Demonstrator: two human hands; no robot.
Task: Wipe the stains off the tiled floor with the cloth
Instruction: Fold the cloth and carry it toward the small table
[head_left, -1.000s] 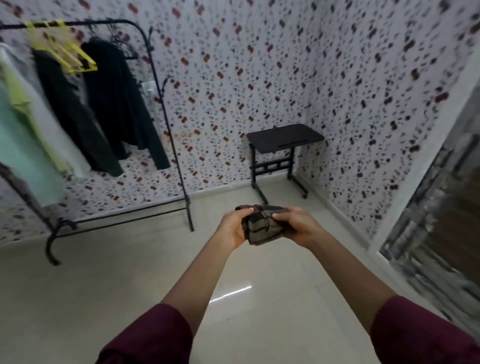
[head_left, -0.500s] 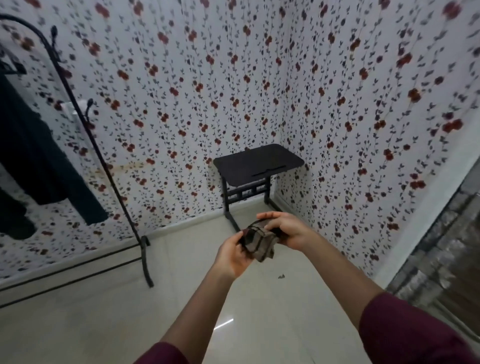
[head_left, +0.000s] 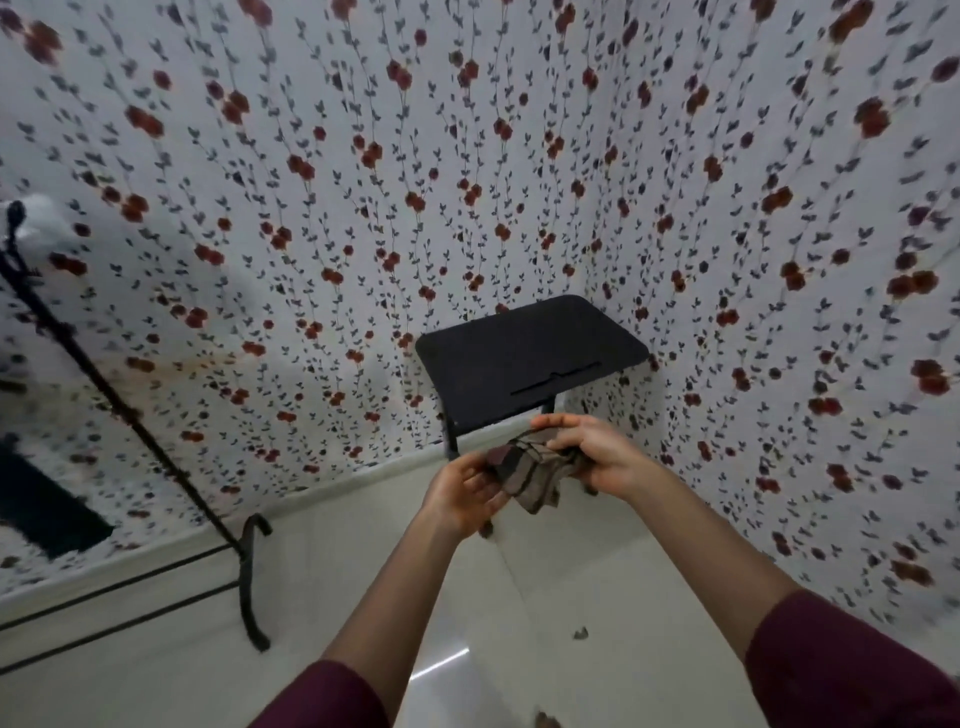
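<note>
Head camera view: a person stands in the corner of a room papered in white with red flowers and looks down along two outstretched forearms in maroon sleeves. Both hands meet in front of a small black side table with a flat rectangular top (head_left: 530, 358), which stands in the corner and serves as the landmark here.

Just in front of the table's near edge, and held up in the air well above the floor, is a crumpled brown and dark checked cloth (head_left: 535, 475). The left hand (head_left: 465, 493) sits below and to the left of the cloth, palm turned up, fingers loosely curled under the fabric. The right hand (head_left: 592, 454) comes from the right, its fingers closed over the cloth's upper edge, pinching it. Both hands hold the cloth; neither is spread wide.

The glossy cream tiled floor (head_left: 597, 582) stretches from the table's feet towards the viewer. A small dark stain (head_left: 580, 632) lies on it, nearer the viewer than the table, and another dark spot (head_left: 545, 719) shows at the bottom edge. Left of the table stands a thin black metal clothes rack (head_left: 156, 447).

The step in hand appears to be bunching the cloth; wiping has not begun. The next move probably calls for crouching and pressing the cloth onto the nearest stain.
</note>
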